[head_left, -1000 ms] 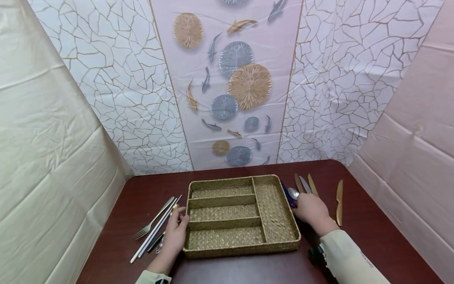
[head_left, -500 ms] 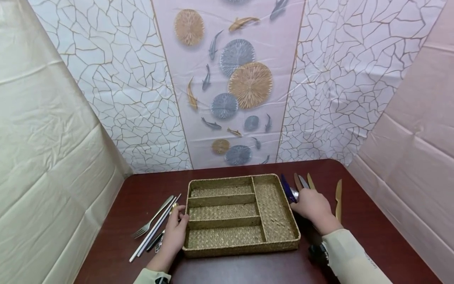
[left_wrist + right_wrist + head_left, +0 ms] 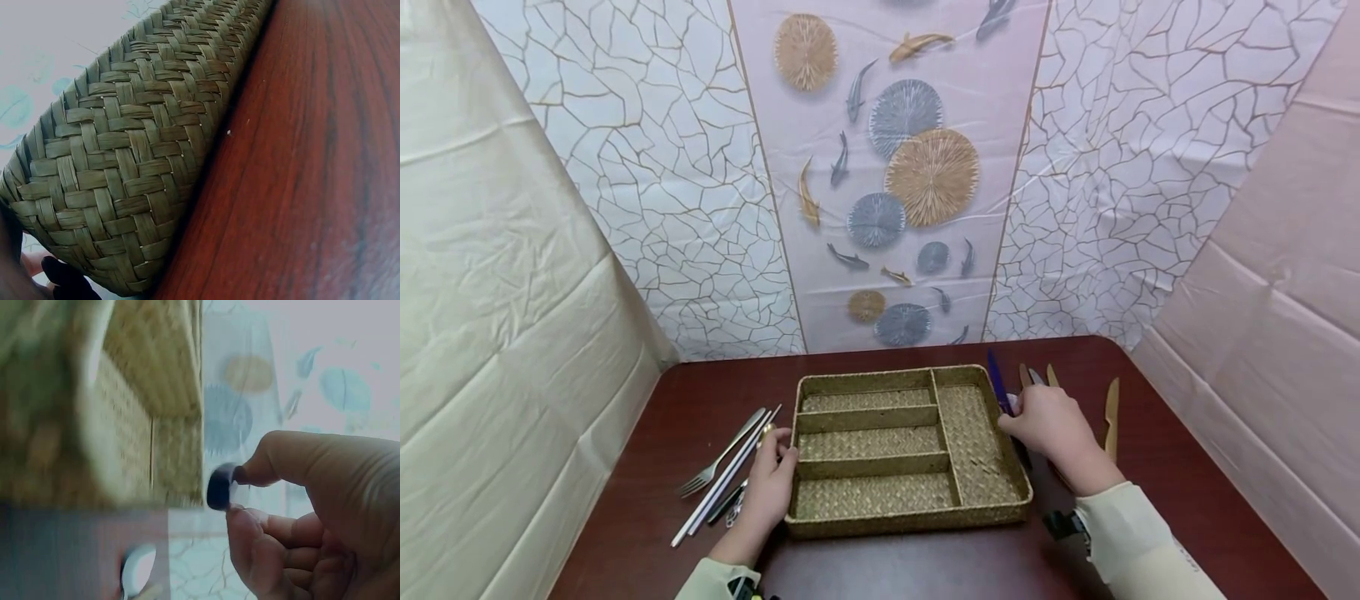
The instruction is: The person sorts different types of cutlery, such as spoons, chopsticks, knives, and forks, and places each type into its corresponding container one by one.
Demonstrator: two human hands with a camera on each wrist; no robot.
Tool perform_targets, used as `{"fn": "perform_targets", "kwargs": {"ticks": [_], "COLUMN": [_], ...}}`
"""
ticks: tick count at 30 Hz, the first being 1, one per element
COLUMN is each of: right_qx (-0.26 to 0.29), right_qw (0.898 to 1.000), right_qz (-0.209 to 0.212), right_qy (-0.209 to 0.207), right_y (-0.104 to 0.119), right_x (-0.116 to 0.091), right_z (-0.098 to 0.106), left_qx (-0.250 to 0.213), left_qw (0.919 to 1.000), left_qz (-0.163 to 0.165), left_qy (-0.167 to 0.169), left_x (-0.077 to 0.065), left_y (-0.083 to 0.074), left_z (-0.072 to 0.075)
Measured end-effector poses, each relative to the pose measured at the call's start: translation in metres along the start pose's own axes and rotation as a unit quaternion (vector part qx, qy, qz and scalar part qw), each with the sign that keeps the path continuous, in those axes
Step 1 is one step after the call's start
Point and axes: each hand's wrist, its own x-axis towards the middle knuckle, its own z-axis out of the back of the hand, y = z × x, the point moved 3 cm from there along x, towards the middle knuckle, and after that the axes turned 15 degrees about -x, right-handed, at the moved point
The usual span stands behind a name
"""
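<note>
Blue-handled utensil (image 3: pixel 997 385): we see it raised at a slant just past the right rim of the woven tray (image 3: pixel 910 522), its handle end pinched between thumb and fingertips of the right hand (image 3: pixel 1047 427). The right wrist view shows the dark rounded tip (image 3: pixel 219 486) clamped in that grip, the other fingers curled below. We judge it light, stiff and smooth, likely slippery at the thin end; a hold nearer mid-handle would steady it. We cannot tell what kind of head it carries.

Left hand (image 3: pixel 771 487) rests against the tray's left wall, fingers curled over the rim. The tray's compartments hold nothing visible.

On the worktop (image 3: pixel 647 533), right of the tray: gold-coloured knives (image 3: pixel 1109 417), partly hidden behind the right hand; the wrist view also catches a spoon bowl (image 3: pixel 137 569) lying below. Left of the tray: a fork (image 3: pixel 718 461) and pale chopsticks (image 3: pixel 724 483), side by side.
</note>
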Motion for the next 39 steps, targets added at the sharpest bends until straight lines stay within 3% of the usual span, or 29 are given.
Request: {"fn": "perform_targets", "kwargs": {"ticks": [3,9,16,29,39], "right_qx": [-0.004,0.0,-0.017,-0.008,-0.03], "right_qw": [1.0,0.999,0.998,0.998,0.997], "right_qz": [0.012,0.025,0.042,0.025,0.056], "right_qy": [-0.002,0.038,0.047,0.065,0.041], "right_y": [0.014,0.039,0.058,0.06,0.063], "right_x": [-0.004,-0.01,-0.008,0.003,0.005], "right_z": [0.001,-0.007,-0.023,-0.051,-0.059], "left_qx": [0.0,0.01,0.018,0.008,0.004], "left_qw": [1.0,0.9999,0.9998,0.9999,0.9999], "left_qz": [0.001,-0.001,-0.003,0.008,0.01], "left_qy": [0.002,0.003,0.0,-0.001,0.001], "left_x": [0.0,0.0,-0.001,0.0,0.001], "left_y": [0.001,0.0,-0.003,0.003,0.005], "left_z": [0.0,0.001,0.002,0.0,-0.001]}}
